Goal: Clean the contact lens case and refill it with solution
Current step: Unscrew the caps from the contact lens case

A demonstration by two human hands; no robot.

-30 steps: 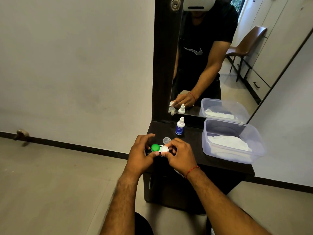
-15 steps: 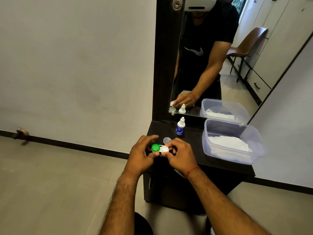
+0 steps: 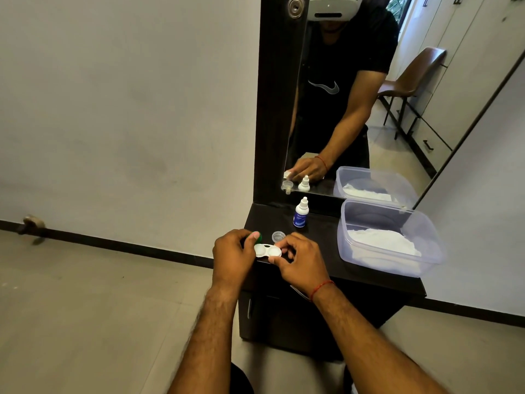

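A white contact lens case lies at the near left edge of the dark dresser top. My right hand pinches its right end. My left hand holds a green cap in its fingertips, just above and left of the case's left well, which now shows white. A clear small cap lies just behind the case. A small white solution bottle with a blue label stands upright farther back, near the mirror.
A clear plastic tub with white tissue inside fills the right side of the dresser top. A tall mirror in a dark frame rises behind. Floor drops away left of and in front of the dresser.
The green cap sat on the case's left well before; my left hand has taken it off and lifted it slightly up and left. My right hand still holds the case.
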